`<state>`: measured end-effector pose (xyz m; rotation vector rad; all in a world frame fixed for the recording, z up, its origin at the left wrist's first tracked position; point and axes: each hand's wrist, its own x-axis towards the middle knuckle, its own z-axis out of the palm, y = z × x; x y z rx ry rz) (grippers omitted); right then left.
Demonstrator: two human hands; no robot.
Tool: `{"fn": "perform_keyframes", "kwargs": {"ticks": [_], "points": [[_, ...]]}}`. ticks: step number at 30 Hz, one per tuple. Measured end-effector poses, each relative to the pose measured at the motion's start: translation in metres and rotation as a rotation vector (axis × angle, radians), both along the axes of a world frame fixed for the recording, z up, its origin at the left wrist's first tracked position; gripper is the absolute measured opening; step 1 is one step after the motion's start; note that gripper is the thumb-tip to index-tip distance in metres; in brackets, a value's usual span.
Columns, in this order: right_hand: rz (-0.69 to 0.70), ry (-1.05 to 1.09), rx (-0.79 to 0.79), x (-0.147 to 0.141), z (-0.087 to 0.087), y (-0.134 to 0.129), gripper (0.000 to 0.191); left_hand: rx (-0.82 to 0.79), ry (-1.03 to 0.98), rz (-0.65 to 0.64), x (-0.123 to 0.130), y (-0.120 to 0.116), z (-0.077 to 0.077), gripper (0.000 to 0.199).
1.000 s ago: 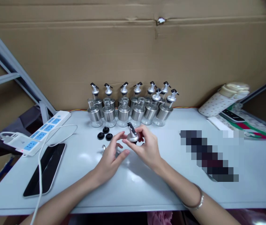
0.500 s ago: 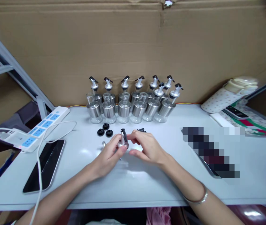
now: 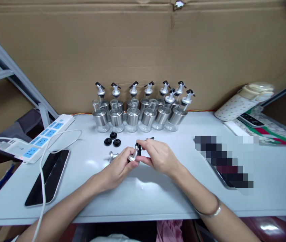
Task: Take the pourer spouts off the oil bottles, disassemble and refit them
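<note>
My left hand point(image 3: 119, 167) grips a silver pourer spout point(image 3: 132, 156) between thumb and fingers, tilted over the table's middle. My right hand point(image 3: 158, 155) pinches the black lever point(image 3: 139, 148) at the spout's top, thumb below and index finger above. Beside my left hand lies another silver spout piece point(image 3: 111, 156), partly covered by the fingers. Three black stoppers point(image 3: 113, 135) sit just beyond it. A dark part point(image 3: 151, 138) shows behind my right hand, mostly hidden. Several glass bottles with steel bands point(image 3: 133, 117) stand behind, some topped with spouts.
On the left are a power strip point(image 3: 42, 141) with a white cable and a black phone point(image 3: 48, 178). A dotted flask point(image 3: 242, 102) leans at the back right near a plastic bag point(image 3: 271, 134). A pixelated object point(image 3: 223, 164) lies on the right. Cardboard point(image 3: 132, 43) stands behind.
The spout in my left hand has tipped toward the right. My right thumb and index finger have closed on its black lever. More of the silver piece beside my left hand now shows.
</note>
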<state>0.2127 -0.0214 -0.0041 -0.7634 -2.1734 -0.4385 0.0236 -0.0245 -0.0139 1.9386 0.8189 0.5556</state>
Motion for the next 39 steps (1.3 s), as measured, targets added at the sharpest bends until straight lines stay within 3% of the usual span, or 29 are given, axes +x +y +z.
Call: {"fn": "perform_keyframes", "kwargs": {"ticks": [16, 29, 33, 39], "points": [[-0.017, -0.026, 0.180, -0.009, -0.005, -0.004, 0.022, -0.025, -0.006, -0.011, 0.003, -0.001, 0.001, 0.055], [0.017, 0.084, 0.026, -0.008, -0.011, -0.004, 0.030, -0.081, -0.026, -0.075, 0.004, -0.004, 0.009, 0.054], [0.039, 0.070, -0.033, -0.002, -0.008, 0.001, 0.042, -0.075, 0.004, -0.066, 0.002, -0.005, 0.009, 0.057], [-0.023, -0.064, 0.044, -0.001, -0.009, 0.002, 0.048, -0.092, -0.019, -0.101, 0.002, -0.007, 0.007, 0.058]]}}
